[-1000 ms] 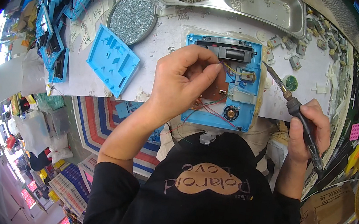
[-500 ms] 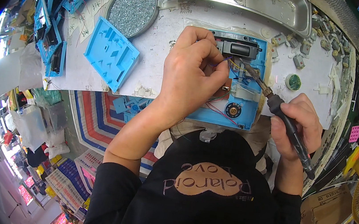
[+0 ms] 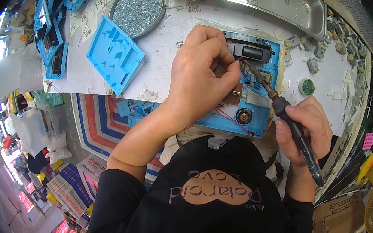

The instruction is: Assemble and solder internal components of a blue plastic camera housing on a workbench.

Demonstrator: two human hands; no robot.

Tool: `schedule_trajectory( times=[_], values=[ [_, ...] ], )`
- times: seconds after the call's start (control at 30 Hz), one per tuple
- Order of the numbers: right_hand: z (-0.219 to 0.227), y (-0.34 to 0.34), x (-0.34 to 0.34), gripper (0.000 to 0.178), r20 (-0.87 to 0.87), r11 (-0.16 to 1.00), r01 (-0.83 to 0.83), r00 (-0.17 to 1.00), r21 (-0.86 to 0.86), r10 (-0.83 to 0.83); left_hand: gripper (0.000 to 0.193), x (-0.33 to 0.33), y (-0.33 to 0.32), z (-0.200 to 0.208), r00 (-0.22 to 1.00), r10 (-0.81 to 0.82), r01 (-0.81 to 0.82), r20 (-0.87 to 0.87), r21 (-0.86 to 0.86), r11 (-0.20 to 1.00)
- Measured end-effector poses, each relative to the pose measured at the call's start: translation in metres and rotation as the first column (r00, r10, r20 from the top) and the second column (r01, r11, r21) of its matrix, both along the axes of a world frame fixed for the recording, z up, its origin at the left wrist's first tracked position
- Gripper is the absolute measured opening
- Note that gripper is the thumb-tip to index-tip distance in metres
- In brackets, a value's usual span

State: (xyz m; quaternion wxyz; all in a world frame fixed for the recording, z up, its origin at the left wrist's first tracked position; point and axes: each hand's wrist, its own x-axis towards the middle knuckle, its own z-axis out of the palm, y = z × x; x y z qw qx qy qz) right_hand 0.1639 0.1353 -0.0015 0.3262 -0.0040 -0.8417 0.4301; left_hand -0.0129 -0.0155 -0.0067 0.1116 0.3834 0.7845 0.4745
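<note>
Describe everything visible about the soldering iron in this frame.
The soldering iron has a dark handle and a brownish metal shaft ending in a narrow tip. The right hand grips the handle like a pen, so the iron slants up and left. Its tip sits inside the open blue plastic housing, beside the black component, close to the left hand fingertips pinching thin wires. Whether the tip touches a joint cannot be told.

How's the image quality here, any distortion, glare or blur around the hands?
Head view: strong fisheye bending, black corners at the rim; the left hand, soldering iron and blue housing are sharp and evenly lit; window glare blows out the far left edge; the metal tray shines mildly.
</note>
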Motion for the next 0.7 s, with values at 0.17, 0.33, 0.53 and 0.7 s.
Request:
schedule_trajectory(
  times=[0.17,0.33,0.53,0.7],
  values=[
    [-0.0009,-0.0011,-0.0019,0.032,-0.012,1.0,-0.002,1.0,0.003,0.002,0.009,0.0015,-0.0002,-0.003,0.999,0.027,-0.028,0.035,0.024,0.999],
    [0.0,-0.0009,-0.003,0.031,-0.003,1.0,0.007,1.0,0.027,-0.007,0.01,0.0021,0.0004,-0.0005,0.998,0.035,-0.035,0.054,-0.001,0.999],
    [0.0015,-0.0014,-0.0045,0.034,0.001,0.998,0.011,1.0,0.055,-0.011,0.01,0.002,0.0008,-0.0048,0.999,0.032,-0.032,0.007,0.04,0.999],
    [0.0037,0.0005,-0.0053,0.042,0.002,0.986,0.003,1.0,0.169,-0.004,0.01,0.0027,0.0017,-0.0049,0.999,0.035,-0.036,0.014,0.045,0.998]
  ],
)
